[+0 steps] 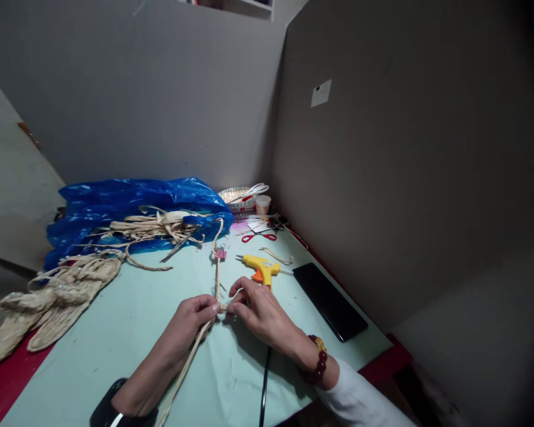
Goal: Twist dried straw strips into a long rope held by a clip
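Note:
My left hand [196, 317] pinches a pale plant-fibre braid [218, 279] between thumb and fingers. One length of the braid runs up to a pink binder clip [220, 254] on the table; loose fibre strands [182, 376] trail down past my left wrist toward the lower edge. Close on the right, my right hand [257, 311] has thumb and forefinger closed on a short strand that comes out of the braid by my left thumb. Just beyond my right hand lies a yellow hot glue gun [261, 265], its handle partly covered by that hand.
A blue plastic bag [137, 196] holds dry fibre strips [155, 225] at the back. Woven sandals [66, 296] lie at the left edge. Red-handled scissors [258, 237], a paper cup [263, 204] and a basket [237, 196] sit behind; a black phone-like slab [329, 301] lies right, before the grey partition [360, 148].

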### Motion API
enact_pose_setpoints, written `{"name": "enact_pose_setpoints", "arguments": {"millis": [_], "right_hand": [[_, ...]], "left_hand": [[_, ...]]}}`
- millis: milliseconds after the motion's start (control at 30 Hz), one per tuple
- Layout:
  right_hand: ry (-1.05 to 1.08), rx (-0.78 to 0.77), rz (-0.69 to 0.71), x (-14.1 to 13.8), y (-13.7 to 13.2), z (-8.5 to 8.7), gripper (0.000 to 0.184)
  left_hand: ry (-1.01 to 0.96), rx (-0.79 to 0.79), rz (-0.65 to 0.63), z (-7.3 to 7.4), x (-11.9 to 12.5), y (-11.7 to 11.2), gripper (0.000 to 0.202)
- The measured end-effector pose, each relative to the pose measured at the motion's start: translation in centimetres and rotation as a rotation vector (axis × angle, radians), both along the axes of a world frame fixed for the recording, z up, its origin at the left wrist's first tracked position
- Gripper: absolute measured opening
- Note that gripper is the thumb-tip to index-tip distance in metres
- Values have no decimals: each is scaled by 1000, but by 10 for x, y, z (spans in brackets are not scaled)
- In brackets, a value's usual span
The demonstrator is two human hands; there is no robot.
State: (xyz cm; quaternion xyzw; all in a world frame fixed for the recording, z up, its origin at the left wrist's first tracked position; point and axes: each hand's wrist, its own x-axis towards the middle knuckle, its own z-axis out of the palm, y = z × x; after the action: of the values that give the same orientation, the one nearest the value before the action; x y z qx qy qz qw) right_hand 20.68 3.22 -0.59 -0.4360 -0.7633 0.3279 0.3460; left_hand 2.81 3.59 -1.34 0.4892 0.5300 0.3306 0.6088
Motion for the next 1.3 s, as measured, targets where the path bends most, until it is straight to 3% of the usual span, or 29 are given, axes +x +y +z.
{"name": "enact_pose_setpoints", "arguments": {"millis": [267, 500, 667, 800, 900, 1100, 1200, 1300], "right_hand": [[-65, -27, -109, -4, 0, -1, 10], [-143, 31, -173, -5, 2, -7, 12], [-191, 10, -142, -3, 4, -5, 14], [-88, -16, -142, -5, 11, 2, 21], [-16, -69, -39, -10, 21, 3, 28], [66, -169, 144, -12, 43, -4, 11], [96, -163, 119, -8, 48, -3, 11], [96, -116, -7, -5, 50, 1, 14]], "left_hand": [[-78, -48, -25, -6, -2, 3, 33], [16, 21, -43, 3, 2, 1, 34], [85, 60, -19, 6, 5, -1, 32], [120, 128, -13, 4, 6, -1, 30], [118, 146, -27, 3, 4, 1, 30], [118, 132, -39, 2, 2, 1, 28], [146, 133, -45, 3, 3, 1, 26], [183, 135, -60, 2, 2, 1, 25]]}}
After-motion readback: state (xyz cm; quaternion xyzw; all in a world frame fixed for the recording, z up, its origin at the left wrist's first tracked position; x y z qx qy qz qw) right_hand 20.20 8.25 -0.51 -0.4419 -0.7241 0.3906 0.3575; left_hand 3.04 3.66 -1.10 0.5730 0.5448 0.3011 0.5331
